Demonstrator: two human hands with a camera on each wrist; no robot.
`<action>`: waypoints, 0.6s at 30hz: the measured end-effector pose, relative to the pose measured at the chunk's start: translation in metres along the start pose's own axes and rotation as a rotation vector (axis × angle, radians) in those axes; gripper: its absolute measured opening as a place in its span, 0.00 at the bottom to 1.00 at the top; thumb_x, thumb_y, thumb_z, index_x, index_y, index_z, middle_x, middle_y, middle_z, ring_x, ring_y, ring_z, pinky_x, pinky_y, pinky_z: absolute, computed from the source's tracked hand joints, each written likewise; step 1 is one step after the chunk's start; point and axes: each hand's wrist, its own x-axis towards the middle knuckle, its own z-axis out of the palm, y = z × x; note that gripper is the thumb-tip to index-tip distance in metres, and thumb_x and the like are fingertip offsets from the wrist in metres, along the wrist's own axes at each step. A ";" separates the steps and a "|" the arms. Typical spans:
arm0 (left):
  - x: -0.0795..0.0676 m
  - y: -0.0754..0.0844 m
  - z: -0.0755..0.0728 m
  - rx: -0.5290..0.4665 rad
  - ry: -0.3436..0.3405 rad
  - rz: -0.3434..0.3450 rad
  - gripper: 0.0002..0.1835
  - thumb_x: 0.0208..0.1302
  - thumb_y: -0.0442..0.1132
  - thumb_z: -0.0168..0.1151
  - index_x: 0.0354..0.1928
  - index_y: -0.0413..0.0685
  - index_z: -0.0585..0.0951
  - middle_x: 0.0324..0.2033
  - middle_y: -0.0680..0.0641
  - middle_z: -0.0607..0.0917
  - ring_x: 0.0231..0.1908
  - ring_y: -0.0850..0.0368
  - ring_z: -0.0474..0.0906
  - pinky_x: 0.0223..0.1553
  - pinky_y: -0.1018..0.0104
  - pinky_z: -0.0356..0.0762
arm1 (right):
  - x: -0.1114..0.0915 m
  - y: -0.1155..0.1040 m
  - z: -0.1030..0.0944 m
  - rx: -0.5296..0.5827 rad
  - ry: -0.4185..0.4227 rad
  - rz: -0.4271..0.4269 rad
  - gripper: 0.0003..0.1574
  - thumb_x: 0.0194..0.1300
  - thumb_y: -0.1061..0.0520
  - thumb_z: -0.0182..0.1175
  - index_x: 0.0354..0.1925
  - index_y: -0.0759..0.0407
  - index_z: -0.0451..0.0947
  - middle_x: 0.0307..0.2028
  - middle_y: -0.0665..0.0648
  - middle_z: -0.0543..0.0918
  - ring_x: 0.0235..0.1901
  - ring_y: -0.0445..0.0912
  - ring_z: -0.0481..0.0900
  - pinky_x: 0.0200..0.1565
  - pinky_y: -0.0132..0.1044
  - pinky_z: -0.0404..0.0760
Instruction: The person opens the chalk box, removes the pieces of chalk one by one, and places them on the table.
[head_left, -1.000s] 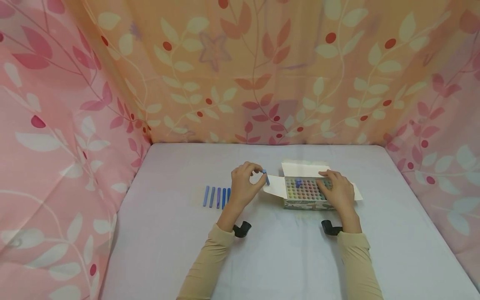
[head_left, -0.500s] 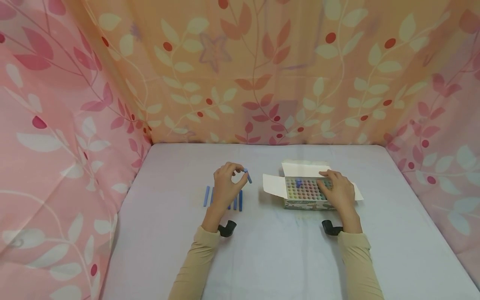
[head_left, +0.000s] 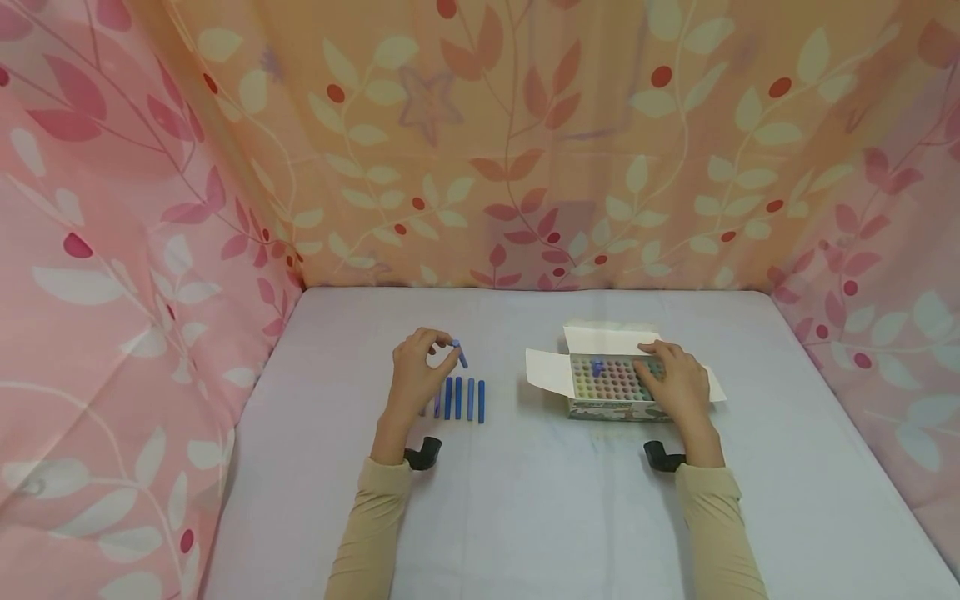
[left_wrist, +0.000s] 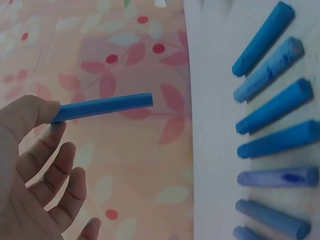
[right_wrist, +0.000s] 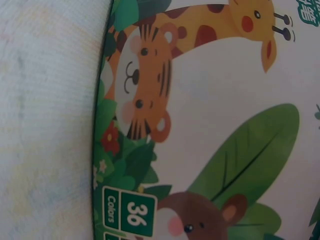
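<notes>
My left hand pinches a blue chalk stick at one end between thumb and index finger, above the table. The other fingers are loosely bent. Below lies a row of blue and purple chalk sticks, partly behind the hand in the head view. Over the right part of an open chalk box, my right hand rests with loose fingers, its thumb over the chalk tops. Upright chalks of many colours fill the box; a few blue ones stand higher. The right wrist view shows only the box's printed side.
White box flaps fold outward at the left, back and right. A pale cloth covers the table, and a patterned curtain hangs behind and on both sides. Black wrist mounts sit by each wrist.
My left hand has carried the blue chalk stick leftward from beside the box to above the row, uncovering the row's right end. The right hand stays on the box.
</notes>
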 end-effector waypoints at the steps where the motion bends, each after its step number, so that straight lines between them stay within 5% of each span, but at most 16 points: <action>1: 0.000 -0.002 -0.002 0.000 -0.003 -0.002 0.09 0.57 0.42 0.65 0.38 0.50 0.79 0.36 0.48 0.80 0.35 0.54 0.71 0.49 0.49 0.60 | 0.000 0.000 0.000 0.000 -0.001 0.000 0.25 0.65 0.43 0.54 0.56 0.51 0.72 0.59 0.65 0.69 0.55 0.65 0.66 0.55 0.64 0.57; 7: -0.003 -0.017 -0.015 0.032 -0.046 -0.035 0.09 0.57 0.43 0.65 0.39 0.49 0.80 0.37 0.47 0.80 0.36 0.53 0.72 0.51 0.46 0.59 | 0.000 0.000 0.000 -0.002 -0.003 -0.006 0.25 0.65 0.43 0.54 0.56 0.51 0.72 0.59 0.65 0.69 0.55 0.65 0.66 0.55 0.64 0.58; 18: -0.010 -0.045 -0.047 0.112 -0.146 -0.198 0.11 0.55 0.46 0.65 0.35 0.48 0.81 0.36 0.49 0.81 0.39 0.50 0.74 0.54 0.44 0.54 | 0.000 -0.001 -0.001 0.008 -0.010 -0.003 0.25 0.65 0.43 0.54 0.56 0.52 0.71 0.59 0.66 0.68 0.55 0.65 0.65 0.55 0.64 0.57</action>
